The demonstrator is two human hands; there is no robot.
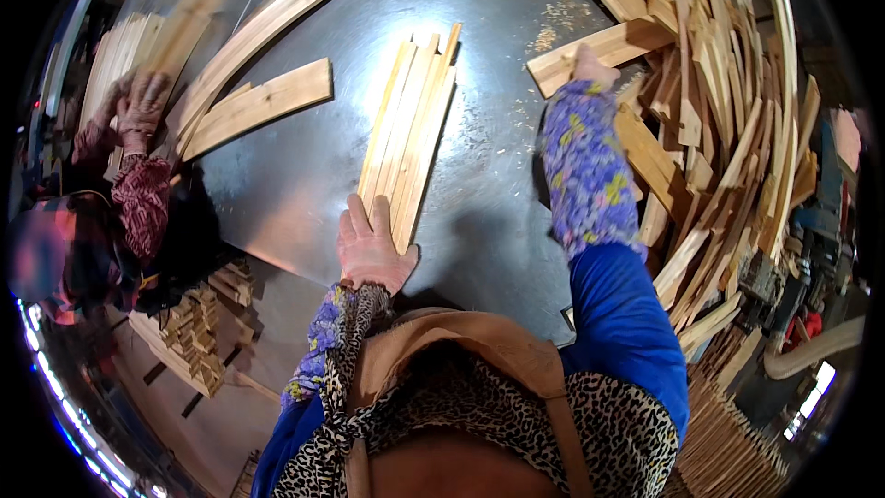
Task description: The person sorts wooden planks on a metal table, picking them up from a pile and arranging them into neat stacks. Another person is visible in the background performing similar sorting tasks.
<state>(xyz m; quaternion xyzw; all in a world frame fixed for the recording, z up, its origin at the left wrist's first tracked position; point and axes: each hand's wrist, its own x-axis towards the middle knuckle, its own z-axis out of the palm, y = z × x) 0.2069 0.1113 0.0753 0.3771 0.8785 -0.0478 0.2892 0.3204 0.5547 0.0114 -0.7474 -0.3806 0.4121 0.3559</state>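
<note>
My left hand (pixel 373 249), in a pale pinkish glove, lies over the near end of a bundle of narrow wooden strips (pixel 406 129) with its fingers stretched out. Side by side, these strips lie lengthwise on the grey metal table (pixel 489 175), one reaching past the others at the far end. Out to the right, my right hand (pixel 595 68) is closed over the lower edge of a short wooden board (pixel 560 67) beside a large heap. A flowered sleeve covers that forearm, and the underside of the grip is hidden.
A tall, loose heap of wooden slats (pixel 728 111) fills the right side. Longer curved boards (pixel 267 115) lie at the left. There a co-worker's gloved hands (pixel 138 111) handle pale wood. Stacked wood pieces (pixel 189 337) stand on the floor at lower left. Sawdust dots the table.
</note>
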